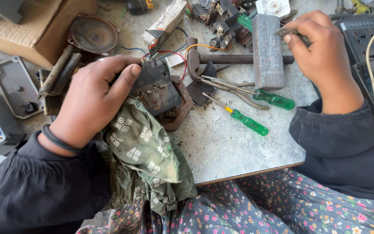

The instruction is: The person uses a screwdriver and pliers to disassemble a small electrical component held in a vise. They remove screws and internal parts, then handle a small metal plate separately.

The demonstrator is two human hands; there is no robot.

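Near desk [239,151] edge, left side: green patterned cloth [148,156] draped over the edge, running up under the left hand [94,102]. Left hand clamped on a black electrical part [156,86], thumb on top, part tilted, sitting over a rusty metal piece [180,110] at the left of the desk. Just right of that, mid-desk: small green-handled screwdriver [243,120], then pliers [245,94] with green grips, apart from each other. Beyond them a hammer [256,56] lying flat, grey block head toward the right. Far right edge: right hand [321,52] fingers pinched together on a small flat metal piece [288,32], just beside the hammer head. Far left: round dark speaker [92,34] next to a cardboard box [35,26]
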